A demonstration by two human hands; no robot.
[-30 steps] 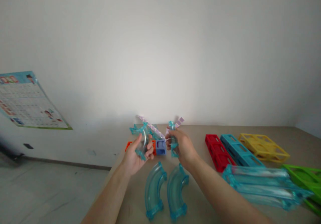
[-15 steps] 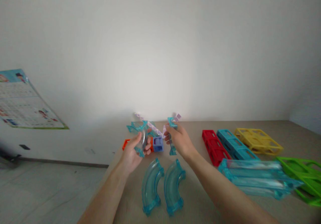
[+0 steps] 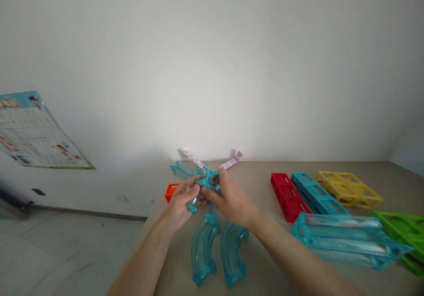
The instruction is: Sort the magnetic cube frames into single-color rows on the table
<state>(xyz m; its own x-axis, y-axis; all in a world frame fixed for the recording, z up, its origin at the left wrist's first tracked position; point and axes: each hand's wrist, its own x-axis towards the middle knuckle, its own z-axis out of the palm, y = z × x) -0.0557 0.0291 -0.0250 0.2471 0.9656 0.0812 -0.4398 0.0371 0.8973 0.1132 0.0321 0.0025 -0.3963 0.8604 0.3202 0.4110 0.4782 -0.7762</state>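
In front of me, my left hand (image 3: pixel 181 201) is closed around a clear blue toy tube piece (image 3: pixel 194 204). My right hand (image 3: pixel 233 199) grips another clear blue tube piece (image 3: pixel 214 180). Their blue ends meet between my fingers; whether they are locked together cannot be made out. Below my hands, two curved clear blue tubes (image 3: pixel 202 252) lie side by side on the table (image 3: pixel 265 260). Behind them are a further clear blue piece (image 3: pixel 182 168) and two lavender strips (image 3: pixel 234 160) reaching up toward the wall. An orange block (image 3: pixel 170 192) shows left of my left hand.
To the right lie flat frame blocks: red (image 3: pixel 289 198), blue (image 3: pixel 318 195), yellow (image 3: pixel 349 189) and green (image 3: pixel 406 232). Straight clear blue tubes (image 3: pixel 344 238) lie in front of them. A white wall (image 3: pixel 212 66) borders the table's back, with a poster (image 3: pixel 43 132) at left.
My hands, formerly apart with a tube piece in each, have come together so the pieces meet. The purple block between them is now hidden. The view has shifted slightly.
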